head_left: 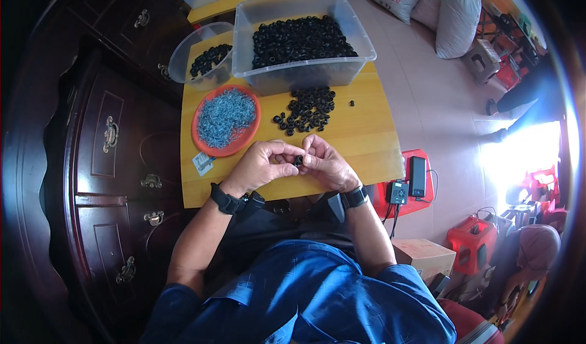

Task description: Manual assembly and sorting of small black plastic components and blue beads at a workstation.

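My two hands meet above the near part of the yellow table [360, 142]. Between them is a small round black part [298, 160] with a hole or recess. My left hand [259, 164] is closed, thumb and fingers pinching the part from the left. From the other side my right hand [329, 164] grips it with closed fingertips; anything finer between the fingers is hidden. Just beyond lies a loose pile of similar black parts [309, 107]. Left of the pile sits a red-orange plate [256, 124] heaped with tiny silvery-blue metal pieces [224, 117], too small to name.
A large clear bin [244, 69] full of black parts stands behind the pile, beside a clear round tub [181, 60] holding more. Dark wooden cabinets [110, 179] line the left. At right are a red stool [421, 200] with black devices, white sacks [459, 20] and another person [519, 264].
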`<state>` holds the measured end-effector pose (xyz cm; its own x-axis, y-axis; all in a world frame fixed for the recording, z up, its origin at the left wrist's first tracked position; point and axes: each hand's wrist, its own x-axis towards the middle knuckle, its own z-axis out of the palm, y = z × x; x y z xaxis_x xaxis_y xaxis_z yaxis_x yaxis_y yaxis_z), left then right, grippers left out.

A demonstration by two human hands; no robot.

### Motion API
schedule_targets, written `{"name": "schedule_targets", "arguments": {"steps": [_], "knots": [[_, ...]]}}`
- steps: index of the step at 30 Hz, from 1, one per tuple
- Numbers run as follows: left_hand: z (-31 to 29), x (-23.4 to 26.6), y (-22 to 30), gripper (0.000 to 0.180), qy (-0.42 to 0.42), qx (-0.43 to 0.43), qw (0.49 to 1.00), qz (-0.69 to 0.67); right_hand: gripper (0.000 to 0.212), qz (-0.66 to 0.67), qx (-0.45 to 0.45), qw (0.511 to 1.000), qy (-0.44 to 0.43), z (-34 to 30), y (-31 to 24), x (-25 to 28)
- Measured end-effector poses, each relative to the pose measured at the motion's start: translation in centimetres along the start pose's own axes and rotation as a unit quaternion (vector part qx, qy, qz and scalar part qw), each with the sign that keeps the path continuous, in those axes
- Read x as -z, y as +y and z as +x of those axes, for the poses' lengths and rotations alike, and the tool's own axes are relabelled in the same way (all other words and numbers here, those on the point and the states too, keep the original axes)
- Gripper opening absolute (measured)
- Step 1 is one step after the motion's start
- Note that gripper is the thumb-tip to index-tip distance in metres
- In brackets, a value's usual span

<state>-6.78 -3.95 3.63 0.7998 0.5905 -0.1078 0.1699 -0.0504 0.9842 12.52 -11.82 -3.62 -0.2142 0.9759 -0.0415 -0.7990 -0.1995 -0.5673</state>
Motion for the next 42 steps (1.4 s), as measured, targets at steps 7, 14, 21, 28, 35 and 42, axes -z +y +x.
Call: {"name": "schedule_targets", "arguments": {"steps": [7,14,21,28,35,42], "knots": [[-0.2,-0.2,-0.3,0.031,-0.001,0.059,0.99,-0.13,0.022,-0.005,-0.016,0.999,-0.032,0.3,0.2,0.7],[-0.2,-0.3,-0.5,0.029,-0.004,0.07,0.988,-0.141,0.021,0.002,-0.021,0.999,-0.027,0.2,0.2,0.9],[-0.1,-1.1,-0.6,0.034,0.026,0.048,0.989,-0.136,0.019,0.019,-0.008,1.0,-0.02,0.4,0.2,0.9],[-0.3,-1.3,-1.8,0.034,0.023,0.07,0.969,-0.237,0.018,0.019,0.003,1.0,-0.02,0.4,0.3,0.9],[0.0,-1.5,-2.1,0.032,0.002,0.073,0.954,-0.29,0.017,0.019,-0.001,0.999,-0.034,0.1,0.2,1.4],[0.1,-1.1,-2.3,0.028,0.029,0.078,0.964,-0.251,0.017,0.034,-0.029,0.999,0.001,0.4,0.0,0.1]]}}
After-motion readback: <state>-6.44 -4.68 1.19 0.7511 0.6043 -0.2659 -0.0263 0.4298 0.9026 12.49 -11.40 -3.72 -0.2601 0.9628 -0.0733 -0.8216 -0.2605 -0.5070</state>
